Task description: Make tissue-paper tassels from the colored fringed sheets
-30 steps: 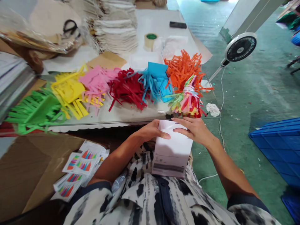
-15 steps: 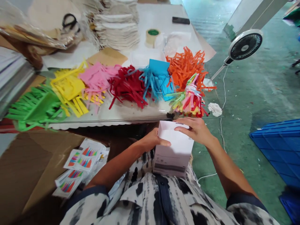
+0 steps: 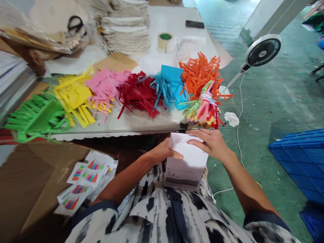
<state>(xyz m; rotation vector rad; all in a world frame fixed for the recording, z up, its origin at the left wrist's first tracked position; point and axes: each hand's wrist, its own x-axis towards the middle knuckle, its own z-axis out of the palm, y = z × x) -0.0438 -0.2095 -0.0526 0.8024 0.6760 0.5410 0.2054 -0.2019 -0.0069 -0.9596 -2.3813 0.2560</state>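
Lap: white box [image 3: 186,165] upright, just below table [image 3: 141,124] edge. Grip: left hand [image 3: 162,153] clasps its left side, thumb on front; right hand [image 3: 211,143] curls fingers over top flap. Table carries coloured paper fringe piles [image 3: 136,92], tape roll [image 3: 164,40]. Room: green floor [image 3: 265,111], fan [image 3: 262,52], blue crate [image 3: 301,158] at right.

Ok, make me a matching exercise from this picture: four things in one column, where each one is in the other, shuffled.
1 white box
2 tape roll
3 standing fan
4 blue crate

A far side of the table
B floor, right edge of view
C between left hand and right hand
D beside the table's right corner

Pairs: 1-C, 2-A, 3-D, 4-B
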